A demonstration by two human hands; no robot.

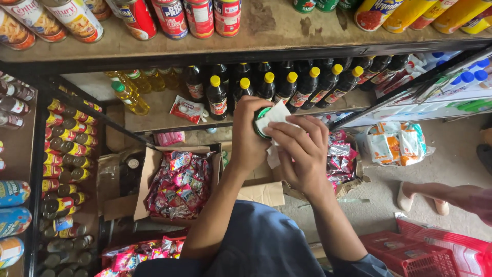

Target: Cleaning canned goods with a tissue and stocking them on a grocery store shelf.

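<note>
Shop aisle, seen from above, shelving crowding us on the left and ahead. Nearest, our blue sleeves, then both hands raised together at mid-frame. Our left hand (249,134) is closed around a small round green-lidded tin (261,124), fingers wrapped about its side so the lid faces the right hand; we judge it is held so to steady it. Our right hand (302,154) presses a crumpled white cloth or paper (275,116) flat against the lid, fingers bent over it, thumb beneath; the wipe hides most of the lid. Below the hands, an open brown cardboard box (154,172) stands on the floor, filled with small red and multicoloured foil snack packets (179,187), flaps folded out so the contents are reachable. Right of it more loose packets (341,156) lie in a second torn carton. A red plastic basket (415,254) sits at lower right, its contents unclear; beside it another person's foot in a pale shoe (407,197). Further on, a low wooden shelf (164,110) carries a row of dark sauce bottles with yellow caps (287,87) and yellow oil bottles (130,97), caps outward. Left racks hold stacked yellow-and-red cans (64,149). Farthest, the top wooden shelf (277,31) bears tall printed tins (171,18) lying on end.
</note>
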